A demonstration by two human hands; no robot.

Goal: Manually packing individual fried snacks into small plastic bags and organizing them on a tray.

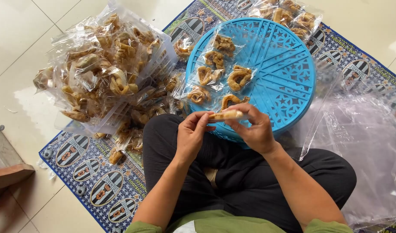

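Head view: both hands' grip [226, 127] on snack pkt [227, 114].

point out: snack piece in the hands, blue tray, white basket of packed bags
snack piece [226, 115], head view, middle of the pale strip pinched by both hands.
blue tray [288, 82], head view, bare patterned surface right of the bags.
white basket [157, 64], head view, slatted right wall.

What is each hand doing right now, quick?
Left hand: closed, pinching one end of the pale, flat fried snack piece.
Right hand: closed, gripping the other end of that piece.
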